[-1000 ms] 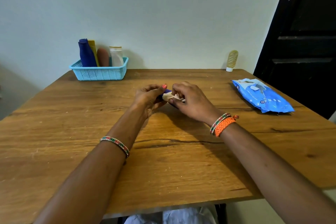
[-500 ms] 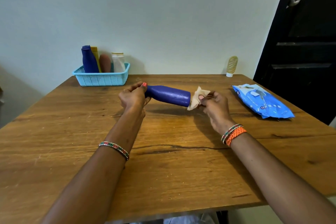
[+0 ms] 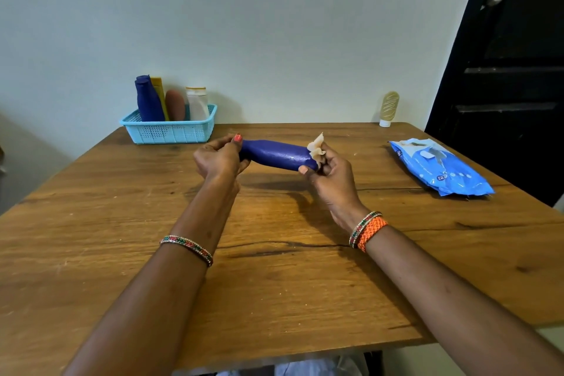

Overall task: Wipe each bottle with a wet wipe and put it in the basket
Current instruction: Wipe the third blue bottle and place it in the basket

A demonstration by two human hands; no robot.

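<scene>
At the centre of the frame a blue bottle (image 3: 276, 154) lies crosswise above the counter (image 3: 274, 268), its left end gripped by the left hand (image 3: 218, 159), which is nearer the basket (image 3: 169, 130) at upper left, while the right hand (image 3: 328, 174) pinches a crumpled wipe (image 3: 316, 148) against its right end.

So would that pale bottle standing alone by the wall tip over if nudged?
Probably: the pale bottle looks tall and slim, balanced on its small white cap. It seems plastic, so likely light. Once down, its rounded body might roll on the table.
</scene>
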